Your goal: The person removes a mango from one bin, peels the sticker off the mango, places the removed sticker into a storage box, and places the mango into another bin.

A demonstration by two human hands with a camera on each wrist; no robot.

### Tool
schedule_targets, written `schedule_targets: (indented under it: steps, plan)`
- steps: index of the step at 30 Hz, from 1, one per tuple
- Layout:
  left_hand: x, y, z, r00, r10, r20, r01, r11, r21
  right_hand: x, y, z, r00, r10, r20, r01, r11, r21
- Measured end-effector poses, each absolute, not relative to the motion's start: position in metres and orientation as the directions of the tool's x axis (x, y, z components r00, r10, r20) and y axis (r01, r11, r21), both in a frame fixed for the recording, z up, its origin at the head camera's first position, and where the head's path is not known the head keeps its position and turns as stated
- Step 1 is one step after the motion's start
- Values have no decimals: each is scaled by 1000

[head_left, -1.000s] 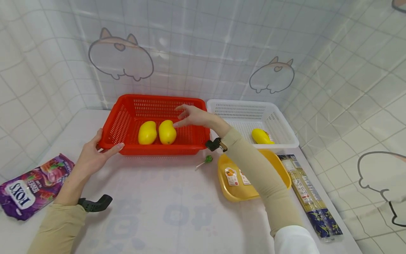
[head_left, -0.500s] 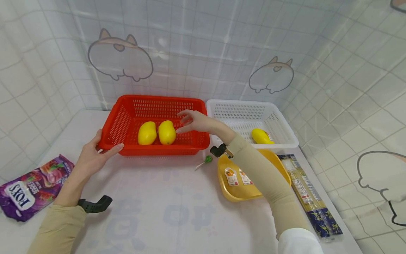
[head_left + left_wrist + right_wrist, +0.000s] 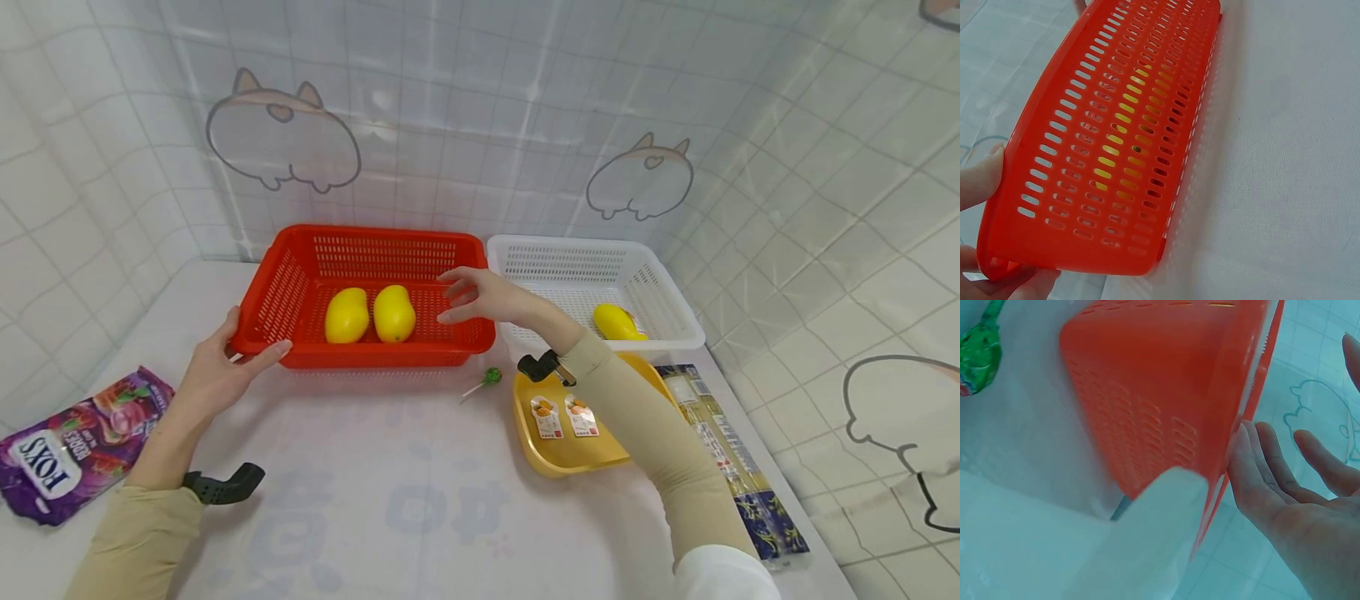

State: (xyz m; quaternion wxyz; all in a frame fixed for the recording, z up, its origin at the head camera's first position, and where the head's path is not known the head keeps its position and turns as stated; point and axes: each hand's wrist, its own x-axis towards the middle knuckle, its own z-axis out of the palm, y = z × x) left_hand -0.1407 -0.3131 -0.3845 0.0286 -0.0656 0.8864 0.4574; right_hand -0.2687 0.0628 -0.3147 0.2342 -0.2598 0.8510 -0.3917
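My left hand [image 3: 213,371] grips the front left corner of a red plastic basket [image 3: 375,358]. In the left wrist view the thumb lies against the rim, with fingers under the corner. Two yellow mangoes [image 3: 347,316] sit side by side in the basket, and they show through its slots in the left wrist view. Over the basket's right end hovers my right hand [image 3: 487,297], holding nothing, its fingers loosely bent and apart. In the right wrist view the right fingers [image 3: 1247,469] appear beside the basket's rim.
A white basket [image 3: 566,302] holding one yellow mango [image 3: 617,322] stands to the right. In front of it is a yellow tray [image 3: 558,457] with two fruit-picture labels. A green lollipop [image 3: 491,376], a purple Fox's bag [image 3: 82,442] and clear packets [image 3: 765,517] lie around.
My right hand has drawn back to the right, away from the right-hand mango in the red basket. My left hand keeps its grip on the basket corner.
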Motion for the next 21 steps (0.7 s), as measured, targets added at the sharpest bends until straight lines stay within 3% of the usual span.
schedule_targets:
  steps: [21]
  plan:
    - [-139, -312, -384, -990, -93, -107, -142, 570, 809, -252, 94, -311, -783, -600, -166, -267, 564, -782]
